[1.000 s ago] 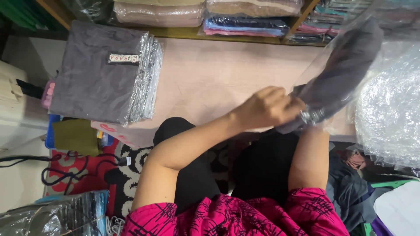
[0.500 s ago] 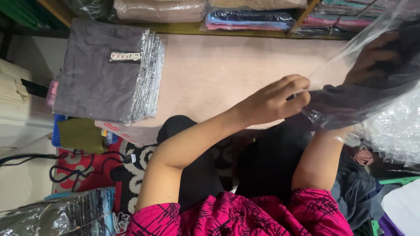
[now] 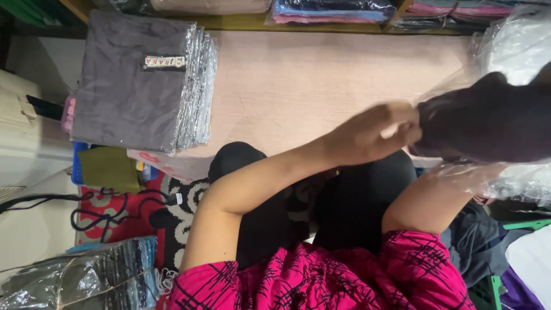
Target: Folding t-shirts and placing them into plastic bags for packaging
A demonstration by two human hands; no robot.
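Observation:
My left hand [image 3: 381, 133] pinches the open edge of a clear plastic bag [image 3: 459, 172] at the right of the view. A folded dark garment [image 3: 493, 123] is partly inside that bag, held up in the air above my lap. My right forearm [image 3: 430, 198] rises into the bag from below. The right hand itself is hidden under the garment and seems to hold it. I sit with my black-clad knees against a low pinkish table [image 3: 298, 86].
A stack of grey folded garments in clear bags [image 3: 138, 86] lies on the table's left end. Shelves of packaged cloth [image 3: 333, 8] run along the far edge. Crumpled plastic [image 3: 516, 46] fills the right. A tied bundle of packets [image 3: 74, 281] and a black cable [image 3: 86, 212] lie on the rug.
The bag with the dark garment has swung from upright to lying sideways at the right. My left hand moved right along the bag's edge, and my right hand went out of sight.

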